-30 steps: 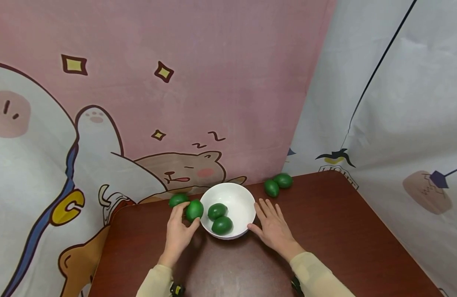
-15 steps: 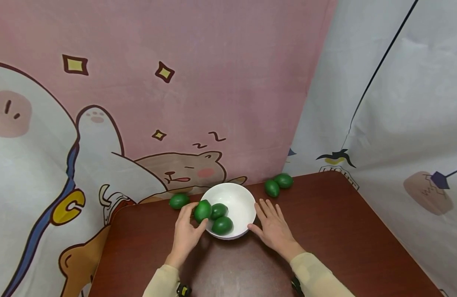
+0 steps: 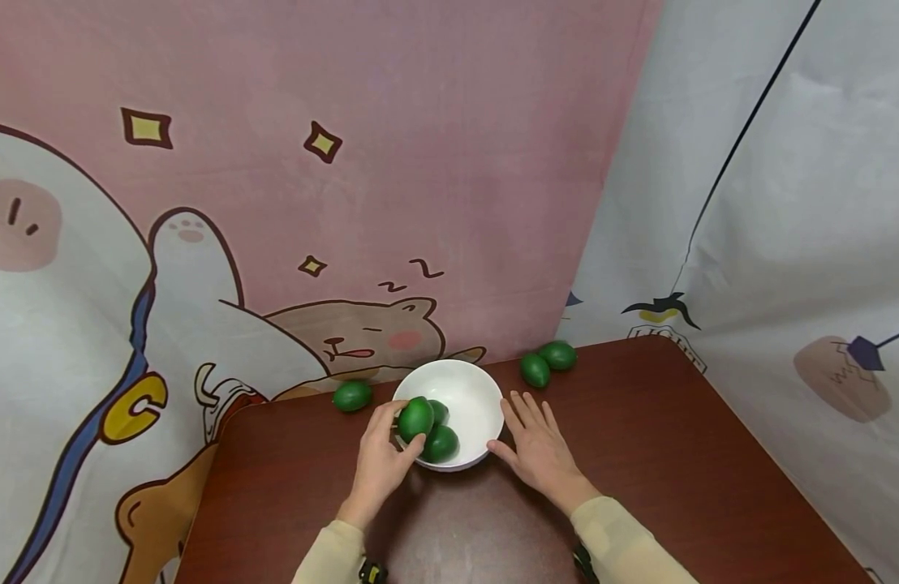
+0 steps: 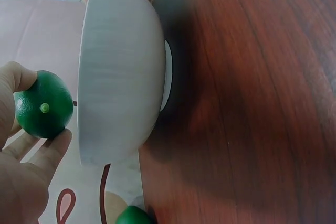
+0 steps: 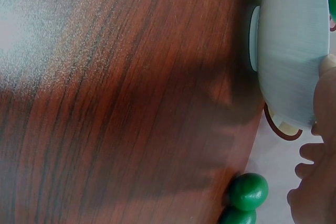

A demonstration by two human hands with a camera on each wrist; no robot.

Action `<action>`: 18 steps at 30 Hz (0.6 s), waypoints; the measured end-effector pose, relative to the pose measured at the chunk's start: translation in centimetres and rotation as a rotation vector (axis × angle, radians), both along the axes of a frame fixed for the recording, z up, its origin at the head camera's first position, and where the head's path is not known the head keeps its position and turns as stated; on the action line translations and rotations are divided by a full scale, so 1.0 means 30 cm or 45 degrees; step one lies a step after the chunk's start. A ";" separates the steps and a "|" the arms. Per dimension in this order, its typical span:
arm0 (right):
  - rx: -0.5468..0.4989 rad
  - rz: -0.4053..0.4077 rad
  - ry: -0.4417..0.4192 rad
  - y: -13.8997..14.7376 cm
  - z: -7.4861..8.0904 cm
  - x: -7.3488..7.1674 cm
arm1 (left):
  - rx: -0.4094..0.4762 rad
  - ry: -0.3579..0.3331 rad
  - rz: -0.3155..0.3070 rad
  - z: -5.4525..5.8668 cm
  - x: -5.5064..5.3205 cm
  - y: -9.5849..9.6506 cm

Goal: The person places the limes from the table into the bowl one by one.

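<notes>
My left hand (image 3: pixel 379 462) pinches a green lime (image 3: pixel 415 420) between thumb and fingers, over the left rim of a white bowl (image 3: pixel 481 405). The left wrist view puts this lime (image 4: pixel 46 109) above the rim, apart from the bowl's wall. Two more limes lie inside the bowl; the nearer one (image 3: pixel 441 444) shows well, and the farther one (image 3: pixel 440 412) is partly hidden behind the held lime. At the bowl's right rim rests my right hand (image 3: pixel 539 450), fingers straight and spread; the thumb touches the rim in the right wrist view.
One lime (image 3: pixel 353 395) sits on the brown table (image 3: pixel 676 462) left of the bowl, near the back edge. Behind the bowl's right side, a pair of limes (image 3: pixel 535 370) lie together. A printed cloth (image 3: pixel 457 162) hangs directly behind the table.
My left hand has carried its lime rightward, from beside the bowl to over its left rim. The right hand, the bowl and the other limes have stayed put.
</notes>
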State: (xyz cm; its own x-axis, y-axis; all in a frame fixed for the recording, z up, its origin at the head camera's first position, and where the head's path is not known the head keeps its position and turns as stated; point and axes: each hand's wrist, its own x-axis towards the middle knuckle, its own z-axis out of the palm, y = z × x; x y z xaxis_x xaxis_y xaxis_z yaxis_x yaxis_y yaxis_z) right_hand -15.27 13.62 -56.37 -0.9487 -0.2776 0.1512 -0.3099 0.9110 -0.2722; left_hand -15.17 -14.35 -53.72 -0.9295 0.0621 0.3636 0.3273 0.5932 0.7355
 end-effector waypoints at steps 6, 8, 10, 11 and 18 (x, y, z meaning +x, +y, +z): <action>0.006 -0.001 -0.030 0.000 0.000 -0.003 | -0.022 0.002 -0.029 -0.002 0.004 0.020; 0.003 -0.001 -0.027 -0.001 0.003 -0.003 | -0.026 0.005 -0.041 -0.005 0.003 0.026; 0.001 -0.002 -0.013 -0.002 0.003 -0.004 | -0.028 0.001 -0.053 -0.007 0.002 0.032; 0.001 -0.002 -0.004 -0.002 0.003 -0.003 | -0.029 0.003 -0.059 -0.007 0.002 0.035; 0.001 -0.007 0.025 -0.002 0.001 -0.002 | -0.061 0.001 -0.100 -0.008 0.007 0.059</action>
